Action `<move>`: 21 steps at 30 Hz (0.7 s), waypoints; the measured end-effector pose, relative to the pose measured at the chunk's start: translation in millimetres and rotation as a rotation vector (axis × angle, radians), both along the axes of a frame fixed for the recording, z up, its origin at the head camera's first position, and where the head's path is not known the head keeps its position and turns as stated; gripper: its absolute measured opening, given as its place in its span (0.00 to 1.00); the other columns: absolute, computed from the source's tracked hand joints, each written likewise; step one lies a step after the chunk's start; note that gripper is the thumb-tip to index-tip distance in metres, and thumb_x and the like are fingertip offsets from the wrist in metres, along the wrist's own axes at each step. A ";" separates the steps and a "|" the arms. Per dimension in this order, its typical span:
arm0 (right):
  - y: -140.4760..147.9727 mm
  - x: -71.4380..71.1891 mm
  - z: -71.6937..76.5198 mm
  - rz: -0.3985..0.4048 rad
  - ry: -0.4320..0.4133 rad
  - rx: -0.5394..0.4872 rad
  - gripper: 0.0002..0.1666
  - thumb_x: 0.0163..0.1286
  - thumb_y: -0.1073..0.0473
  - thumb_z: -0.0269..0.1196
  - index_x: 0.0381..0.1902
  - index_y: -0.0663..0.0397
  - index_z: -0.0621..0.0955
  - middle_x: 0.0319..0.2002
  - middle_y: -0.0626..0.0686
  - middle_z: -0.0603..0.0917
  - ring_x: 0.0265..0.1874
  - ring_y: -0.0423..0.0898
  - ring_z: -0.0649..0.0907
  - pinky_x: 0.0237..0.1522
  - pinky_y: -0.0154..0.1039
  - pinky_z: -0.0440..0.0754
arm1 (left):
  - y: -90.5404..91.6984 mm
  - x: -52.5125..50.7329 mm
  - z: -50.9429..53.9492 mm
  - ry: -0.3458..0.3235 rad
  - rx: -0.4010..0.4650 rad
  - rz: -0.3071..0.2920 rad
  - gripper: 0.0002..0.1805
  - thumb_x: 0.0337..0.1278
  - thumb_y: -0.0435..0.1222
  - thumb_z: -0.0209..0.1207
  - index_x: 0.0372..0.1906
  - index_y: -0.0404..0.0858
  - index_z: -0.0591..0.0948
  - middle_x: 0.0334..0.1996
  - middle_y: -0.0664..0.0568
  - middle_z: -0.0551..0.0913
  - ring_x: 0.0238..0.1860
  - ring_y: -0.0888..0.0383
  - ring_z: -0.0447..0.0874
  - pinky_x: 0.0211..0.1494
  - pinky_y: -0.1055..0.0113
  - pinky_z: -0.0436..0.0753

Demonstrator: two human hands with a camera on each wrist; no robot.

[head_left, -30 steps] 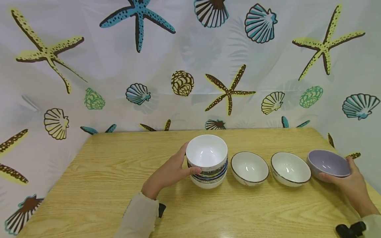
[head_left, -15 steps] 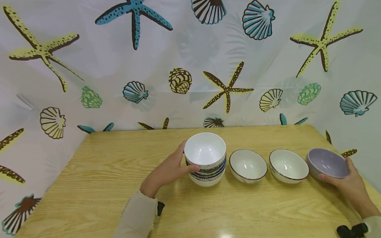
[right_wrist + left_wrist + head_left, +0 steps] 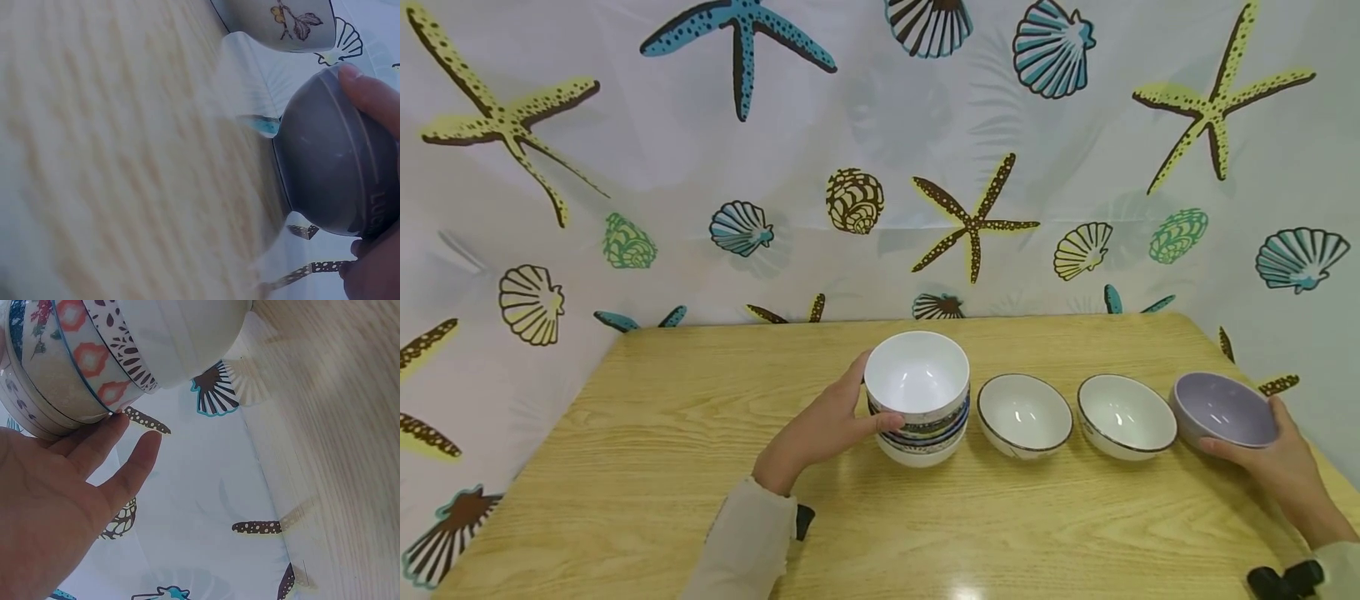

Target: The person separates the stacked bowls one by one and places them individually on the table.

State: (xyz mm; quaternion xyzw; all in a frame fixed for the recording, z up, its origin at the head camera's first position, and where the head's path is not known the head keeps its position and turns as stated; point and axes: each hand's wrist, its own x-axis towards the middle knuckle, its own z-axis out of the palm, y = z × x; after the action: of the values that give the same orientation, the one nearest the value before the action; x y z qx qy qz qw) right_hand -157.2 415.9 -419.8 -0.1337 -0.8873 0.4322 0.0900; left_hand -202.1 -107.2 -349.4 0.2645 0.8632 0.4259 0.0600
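A stack of several nested bowls [image 3: 917,375] stands on the table, a white one on top and patterned ones below. My left hand [image 3: 820,433] holds the stack from its left side, thumb across the front and fingers behind. In the left wrist view, the fingers lie along the patterned bowls [image 3: 94,356]. At the far right, my right hand [image 3: 1277,458] grips a purple bowl [image 3: 1225,408], thumb at the front and fingers at the right rim. The right wrist view shows this bowl [image 3: 331,156] with raised letters on its side.
Two cream bowls with dark rims, a left one [image 3: 1025,417] and a right one [image 3: 1127,417], stand in a row between the stack and the purple bowl. Behind the wooden table [image 3: 662,467] hangs a cloth [image 3: 805,167] printed with shells and starfish.
The head view has shifted slightly, so the whole scene sits a little higher and more to the left. Both hands keep their hold, and the bowls stay in place.
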 end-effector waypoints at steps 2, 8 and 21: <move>0.4 -0.5 0.2 0.000 0.003 -0.001 0.70 0.59 0.50 0.69 0.73 0.57 0.27 0.71 0.75 0.38 0.67 0.77 0.50 0.64 0.70 0.51 | -0.1 -0.1 -0.1 0.003 -0.001 0.002 0.55 0.51 0.56 0.64 0.76 0.46 0.45 0.73 0.47 0.57 0.73 0.47 0.56 0.70 0.43 0.62; 0.0 1.8 3.7 -0.006 0.000 0.000 0.69 0.60 0.50 0.69 0.73 0.60 0.29 0.72 0.75 0.38 0.67 0.76 0.52 0.65 0.69 0.53 | 0.5 0.5 -0.7 -0.006 0.005 -0.004 0.55 0.50 0.57 0.64 0.76 0.46 0.44 0.73 0.47 0.56 0.73 0.47 0.55 0.70 0.43 0.61; 51.0 -32.2 -28.4 -0.020 0.088 0.064 0.68 0.60 0.43 0.68 0.75 0.47 0.31 0.74 0.61 0.28 0.71 0.68 0.32 0.62 0.76 0.42 | -0.7 -1.1 -2.1 0.005 0.006 -0.001 0.56 0.50 0.57 0.64 0.76 0.46 0.44 0.73 0.48 0.56 0.73 0.48 0.56 0.70 0.43 0.61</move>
State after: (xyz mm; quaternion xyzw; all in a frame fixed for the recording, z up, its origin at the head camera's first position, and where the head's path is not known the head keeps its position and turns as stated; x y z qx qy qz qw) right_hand -189.3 466.9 -448.1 -0.1205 -0.8946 0.4079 0.1374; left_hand -203.3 -107.9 -351.4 0.2663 0.8620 0.4275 0.0571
